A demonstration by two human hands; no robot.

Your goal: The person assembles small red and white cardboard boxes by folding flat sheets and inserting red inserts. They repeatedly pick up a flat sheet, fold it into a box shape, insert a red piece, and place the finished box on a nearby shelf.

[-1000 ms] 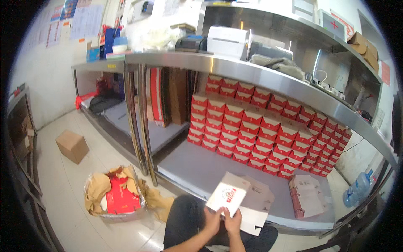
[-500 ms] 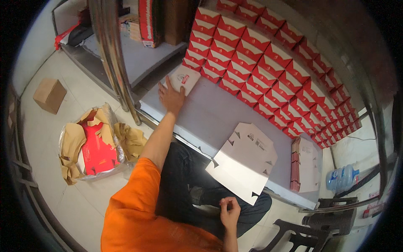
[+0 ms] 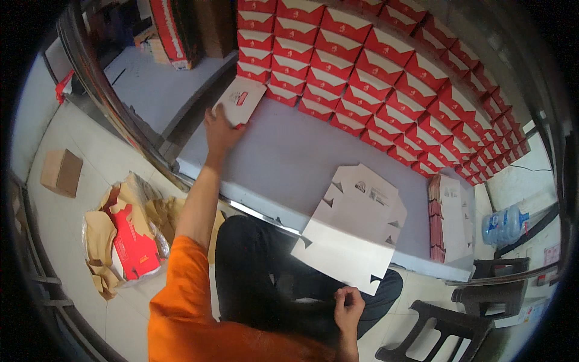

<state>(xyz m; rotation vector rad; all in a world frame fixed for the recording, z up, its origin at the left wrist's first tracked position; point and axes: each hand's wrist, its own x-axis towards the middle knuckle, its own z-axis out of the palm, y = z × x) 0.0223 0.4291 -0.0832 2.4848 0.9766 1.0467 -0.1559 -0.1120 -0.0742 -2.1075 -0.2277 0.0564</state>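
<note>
Small white box (image 3: 240, 99) by the shelf's (image 3: 277, 145) left edge, left grip (image 3: 223, 130) part-spread over its near end, right hand (image 3: 348, 306) curled; can't tell if either's clamping anything. Probably light, crushable card, I'd grab the sides.

Head view: left of 2 fisheye cameras on the person's head, facing down and forward.
Lap (image 3: 248, 259): near, seen from above.
Left hand (image 3: 221, 131): farther, viewed along the arm.
Stacked boxes (image 3: 356, 75): beyond, cut by the upper edge.
</note>
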